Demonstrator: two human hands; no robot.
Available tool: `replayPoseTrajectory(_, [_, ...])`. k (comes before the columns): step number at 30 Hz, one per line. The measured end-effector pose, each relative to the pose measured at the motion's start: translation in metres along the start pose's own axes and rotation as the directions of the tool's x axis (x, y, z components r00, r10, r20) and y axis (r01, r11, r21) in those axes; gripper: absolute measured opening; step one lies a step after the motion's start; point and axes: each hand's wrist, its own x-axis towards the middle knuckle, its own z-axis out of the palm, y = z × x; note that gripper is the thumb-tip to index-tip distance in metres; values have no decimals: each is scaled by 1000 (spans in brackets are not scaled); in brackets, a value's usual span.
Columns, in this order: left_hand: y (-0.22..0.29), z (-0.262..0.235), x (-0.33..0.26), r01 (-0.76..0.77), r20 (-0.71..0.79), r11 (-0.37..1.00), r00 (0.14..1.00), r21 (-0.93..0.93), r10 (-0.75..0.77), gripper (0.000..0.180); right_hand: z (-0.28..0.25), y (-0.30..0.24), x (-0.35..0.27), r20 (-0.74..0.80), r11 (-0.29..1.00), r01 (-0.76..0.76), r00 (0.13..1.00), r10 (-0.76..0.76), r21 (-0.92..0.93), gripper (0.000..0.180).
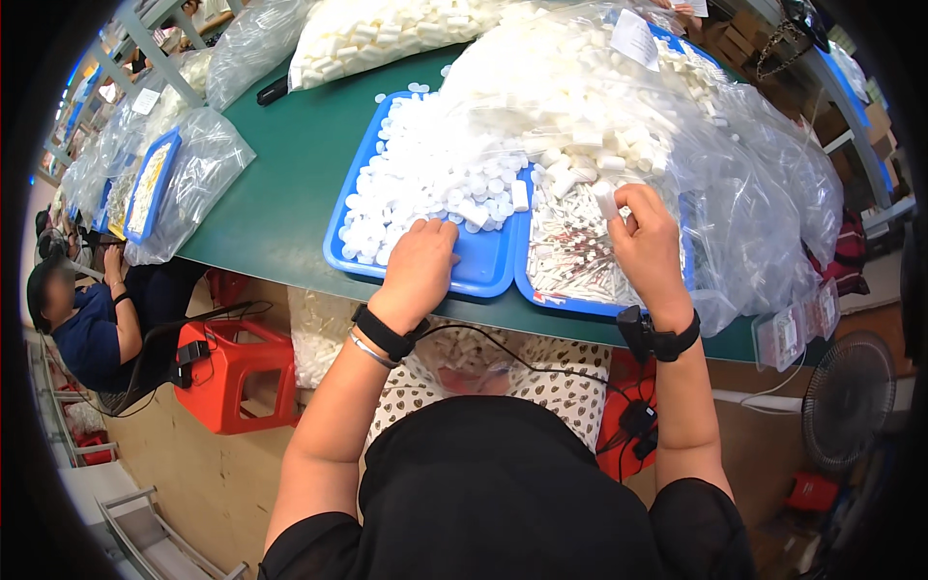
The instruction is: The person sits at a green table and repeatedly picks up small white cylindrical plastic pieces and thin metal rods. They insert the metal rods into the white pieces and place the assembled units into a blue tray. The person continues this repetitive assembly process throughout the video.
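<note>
My left hand point(422, 267) rests at the near edge of a heap of small white translucent caps point(425, 155) in a blue tray point(483, 261). Its fingers are bent together on the caps, and their tips are hidden. Raised over a second blue tray point(580, 305), my right hand point(646, 237) pinches a small white cylinder point(605, 200) between thumb and fingers. That tray holds many thin white sticks with some dark red parts point(570, 237). Several white cylinders lie at its far side, and one stubby white cylinder point(520, 196) sits where the trays meet.
A large clear bag of white cylinders point(551, 77) spreads behind the trays on the green table point(280, 174). Another full bag point(377, 39) lies further back. At the left, a seated person point(87, 319) works near a red stool point(237, 372). A fan point(851, 396) stands right.
</note>
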Motion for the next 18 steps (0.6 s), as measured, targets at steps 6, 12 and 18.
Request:
replayPoseTrajectory(6, [2,1,4,-46,-86,989,996,-143,34,18,0,-1,-4,14,965,182,983,-183,-186,8])
replayPoseTrajectory(12, [13,0,-2,106,-133,797,964,-595,-228,12,-1,-5,-25,44,1000,18,999,-19,23,10])
replayPoseTrajectory(18, [64,6,-39,416,501,-357,845,-836,-189,31,6,-39,-77,323,892,-254,937,132,373,8])
